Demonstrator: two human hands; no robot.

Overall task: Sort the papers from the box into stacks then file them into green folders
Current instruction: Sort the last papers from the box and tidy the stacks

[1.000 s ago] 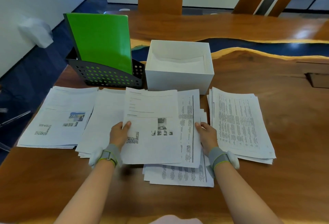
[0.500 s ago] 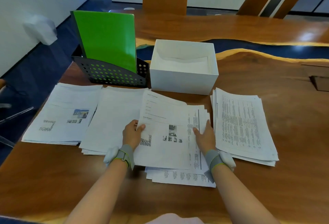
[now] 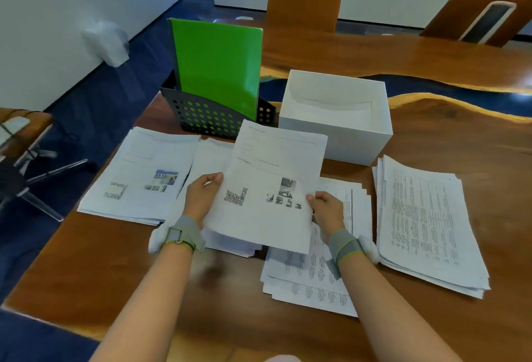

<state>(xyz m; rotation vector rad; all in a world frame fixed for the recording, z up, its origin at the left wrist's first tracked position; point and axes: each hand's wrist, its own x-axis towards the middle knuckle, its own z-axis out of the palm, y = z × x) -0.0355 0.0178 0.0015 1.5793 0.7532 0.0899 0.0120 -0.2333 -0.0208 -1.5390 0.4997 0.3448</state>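
Lifted off the worktop [image 3: 475, 160] now: your sheaf of papers [image 3: 273, 186], raised since half a second ago.
Your left hand [image 3: 201, 197] fingers pinch its 9 o'clock edge, right hand [image 3: 326, 207] fingers its 4 o'clock edge; green folders [image 3: 218, 65] stand at 11 o'clock.

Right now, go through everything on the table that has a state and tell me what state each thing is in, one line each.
White cardboard box: open, some paper inside.
Green folders: closed, upright in the black perforated file holder.
Printed sheet with QR code: lifted, held at both sides.
Left hand: gripping the sheet.
Right hand: gripping the sheet.
Paper stacks: lying flat, loosely fanned.
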